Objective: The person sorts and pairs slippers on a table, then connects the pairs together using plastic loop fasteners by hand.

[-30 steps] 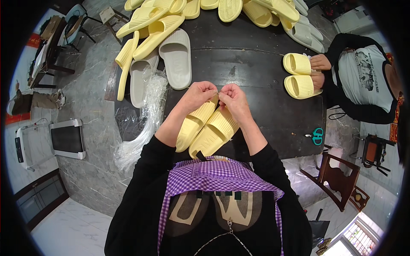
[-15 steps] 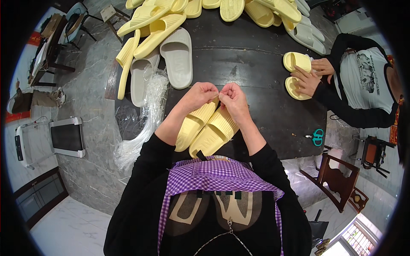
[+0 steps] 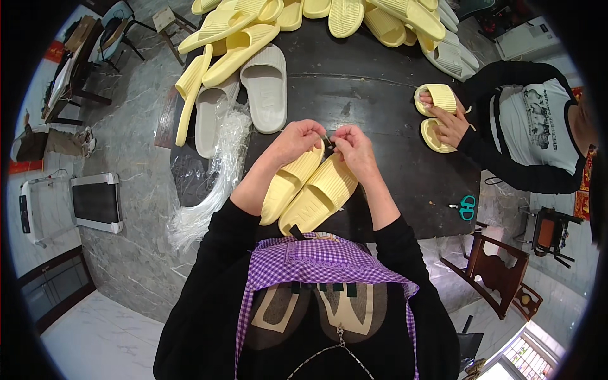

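A pair of yellow slide slippers lies side by side on the dark table in front of me, the left slipper (image 3: 277, 195) and the right slipper (image 3: 315, 206) with toe ends pointing away. Over those toe ends, my left hand (image 3: 296, 142) is closed in a pinch. Facing it a little way off, my right hand (image 3: 354, 151) pinches with thumb and forefinger as well. Whatever is between the fingertips is too small to make out. A bundle of clear plastic strips or bags (image 3: 223, 164) lies left of my left forearm.
Grey slippers (image 3: 265, 88) lie beyond the plastic, and yellow slippers (image 3: 240, 54) are heaped along the far edge. At the right, a co-worker's hands (image 3: 451, 123) handle another yellow pair (image 3: 437, 98). Teal-handled scissors (image 3: 467, 208) rest near the table's right edge (image 3: 437, 233).
My hands have drawn slightly apart, opening a small gap between the fingertips. The co-worker's far hand has moved, its fingers now inside the far yellow slipper.
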`<state>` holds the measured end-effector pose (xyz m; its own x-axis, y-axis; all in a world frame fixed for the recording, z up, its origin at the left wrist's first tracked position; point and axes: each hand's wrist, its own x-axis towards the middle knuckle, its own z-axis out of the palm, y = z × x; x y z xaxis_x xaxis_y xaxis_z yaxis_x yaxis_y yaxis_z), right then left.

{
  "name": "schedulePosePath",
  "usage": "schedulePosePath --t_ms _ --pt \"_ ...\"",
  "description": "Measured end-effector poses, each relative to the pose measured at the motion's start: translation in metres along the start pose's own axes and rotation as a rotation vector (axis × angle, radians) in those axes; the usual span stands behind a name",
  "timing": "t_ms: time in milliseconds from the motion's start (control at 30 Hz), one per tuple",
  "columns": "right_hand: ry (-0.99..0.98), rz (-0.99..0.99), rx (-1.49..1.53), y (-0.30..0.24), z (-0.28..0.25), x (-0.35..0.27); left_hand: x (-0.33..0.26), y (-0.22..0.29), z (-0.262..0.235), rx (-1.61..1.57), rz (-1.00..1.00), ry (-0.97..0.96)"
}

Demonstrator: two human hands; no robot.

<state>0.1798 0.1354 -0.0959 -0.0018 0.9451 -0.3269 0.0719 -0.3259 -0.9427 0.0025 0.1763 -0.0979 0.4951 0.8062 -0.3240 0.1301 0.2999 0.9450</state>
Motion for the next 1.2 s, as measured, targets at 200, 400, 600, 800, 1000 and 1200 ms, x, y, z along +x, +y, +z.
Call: schedulePosePath --t_ms 200,400,600,800,1000,1200 --pt "0.078 -0.349 -0.543 -0.003 -0.008 -0.019 -0.022 0.002 -0.001 0.379 0.342 0.304" --pt "-0.266 -0.061 -0.620 -0.019 0.012 -0.026 -0.114 0.022 0.039 0.720 0.716 0.438" --pt "-0.384 0.051 -0.541 -0.008 0.022 0.005 -0.179 -0.018 0.005 0.851 0.528 0.743" --pt "-0.517 0.080 -0.471 -0.042 -0.015 0.049 -0.211 -0.036 -0.035 1.074 0.213 0.914" --pt "-0.576 0.104 -0.582 -0.121 -0.050 0.122 -0.210 -0.055 -0.046 1.080 0.014 0.812" --pt "-0.028 -0.308 -0.936 -0.098 -0.061 0.187 -0.213 -0.048 -0.043 1.061 -0.128 0.647"
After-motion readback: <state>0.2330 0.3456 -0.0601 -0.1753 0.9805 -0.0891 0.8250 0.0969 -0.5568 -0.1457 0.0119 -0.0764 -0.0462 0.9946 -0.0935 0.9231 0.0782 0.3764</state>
